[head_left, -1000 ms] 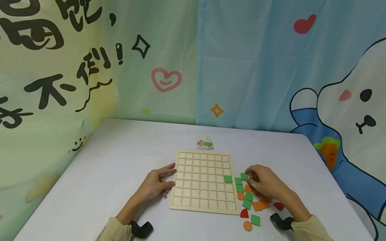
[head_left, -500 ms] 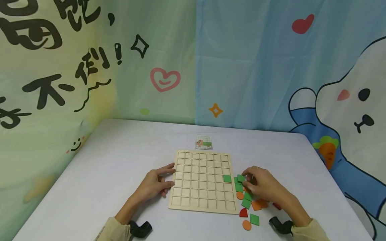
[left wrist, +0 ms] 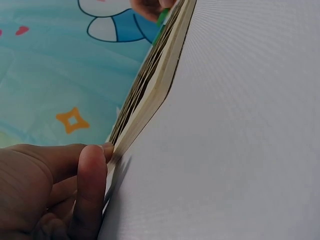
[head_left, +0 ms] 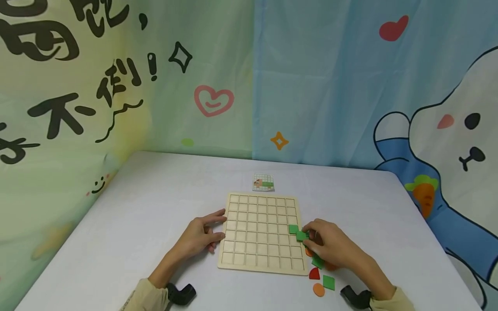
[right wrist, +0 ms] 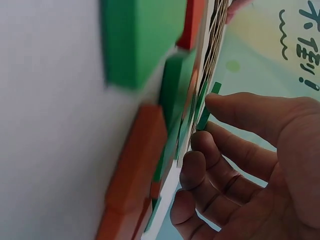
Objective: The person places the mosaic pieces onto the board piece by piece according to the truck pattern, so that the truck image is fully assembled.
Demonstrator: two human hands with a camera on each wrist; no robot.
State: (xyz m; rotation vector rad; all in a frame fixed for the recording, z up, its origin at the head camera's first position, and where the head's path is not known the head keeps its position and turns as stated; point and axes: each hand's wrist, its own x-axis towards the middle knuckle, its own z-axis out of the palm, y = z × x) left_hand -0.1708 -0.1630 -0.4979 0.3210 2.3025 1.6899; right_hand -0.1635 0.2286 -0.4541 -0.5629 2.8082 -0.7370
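A pale wooden grid board (head_left: 262,233) lies on the table. At its left edge rests my left hand (head_left: 201,235), fingertips and thumb touching the rim; the left wrist view shows the fingers (left wrist: 91,170) right at the board's side. My right hand (head_left: 332,244) pinches a green square tile (head_left: 301,236) between thumb and index finger. That tile is over the board's right edge, tilted, just below another green tile (head_left: 293,229) that sits in a grid cell. In the right wrist view the pinched green tile shows edge-on, between thumb and fingers, close over the board.
Right of the board lie loose pieces: a green square (head_left: 328,282), an orange disc (head_left: 318,290), a red quarter-round (head_left: 314,273) and others partly hidden under my right hand. Behind the board is a small picture card (head_left: 263,182). Printed curtains (head_left: 218,138) hang beyond the table.
My right hand has carried a green tile leftward and nearer, from the loose pieces to over the board's right edge. The left hand has stayed at the board's left rim.
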